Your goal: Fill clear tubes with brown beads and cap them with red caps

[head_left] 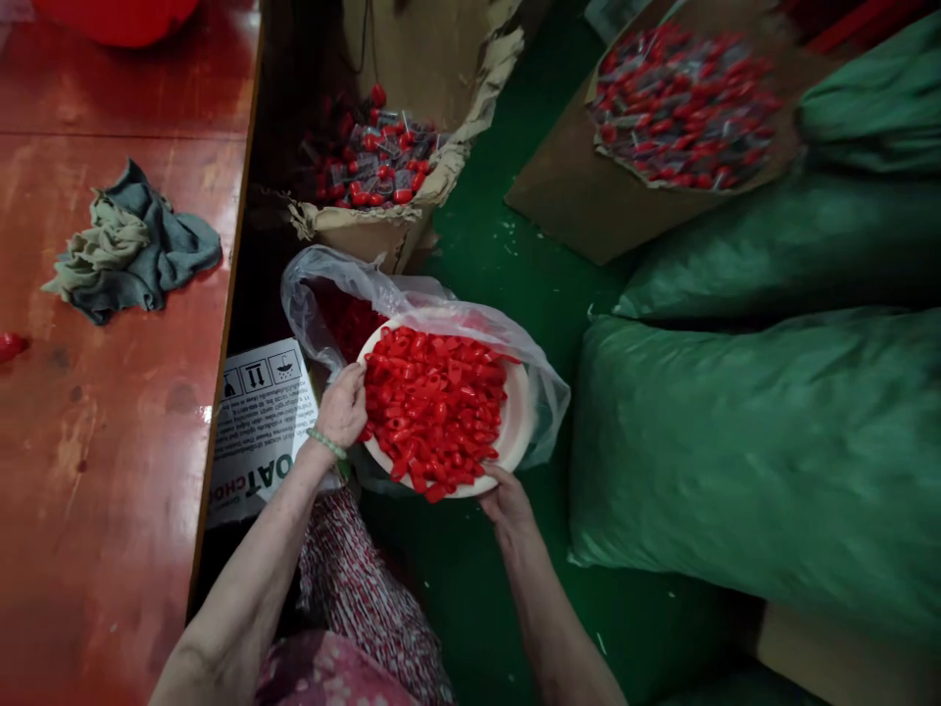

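A round white basin [520,417] heaped with small red plastic pieces [433,407] is held between my two hands. My left hand [344,404], with a beaded bracelet at the wrist, grips the rim on the left side. At the lower right of the rim, my right hand [506,498] is closed on the edge, its fingers partly hidden beneath. Behind and around the basin spreads a clear plastic bag [382,286], with more red pieces showing inside it at the left.
Left stands a reddish wooden table [88,422] with a crumpled cloth [136,245]. A printed carton [261,431] sits beside its edge. Cardboard boxes [368,230] [559,186] of red-capped items stand farther back. Big green sacks [757,451] lie on the right of the green floor [485,255].
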### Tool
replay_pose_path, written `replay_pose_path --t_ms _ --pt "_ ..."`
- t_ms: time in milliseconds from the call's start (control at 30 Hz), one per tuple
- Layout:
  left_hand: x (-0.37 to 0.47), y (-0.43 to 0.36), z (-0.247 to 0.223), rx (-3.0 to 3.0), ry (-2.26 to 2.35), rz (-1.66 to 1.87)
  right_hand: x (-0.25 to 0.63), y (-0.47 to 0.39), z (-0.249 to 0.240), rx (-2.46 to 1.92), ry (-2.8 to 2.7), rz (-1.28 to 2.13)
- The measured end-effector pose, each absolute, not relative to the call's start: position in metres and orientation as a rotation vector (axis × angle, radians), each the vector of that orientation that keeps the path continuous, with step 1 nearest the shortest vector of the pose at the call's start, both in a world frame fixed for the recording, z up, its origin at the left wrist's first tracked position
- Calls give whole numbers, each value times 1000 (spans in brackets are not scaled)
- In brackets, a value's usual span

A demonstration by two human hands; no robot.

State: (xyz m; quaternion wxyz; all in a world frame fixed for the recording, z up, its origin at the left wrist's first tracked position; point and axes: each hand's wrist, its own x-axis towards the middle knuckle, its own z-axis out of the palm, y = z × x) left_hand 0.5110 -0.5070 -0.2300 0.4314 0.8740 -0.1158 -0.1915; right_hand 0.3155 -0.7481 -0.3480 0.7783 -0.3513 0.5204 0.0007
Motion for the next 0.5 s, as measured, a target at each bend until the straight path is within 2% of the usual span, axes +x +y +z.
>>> replay_pose_path --t_ms 300,500 --pt "476 -477 -199 1985 7 -346 288 -737 -301 -795 1152 -3" --pt "442 -480 -199 1667 267 -404 259 -731 -267 -887 1175 1"
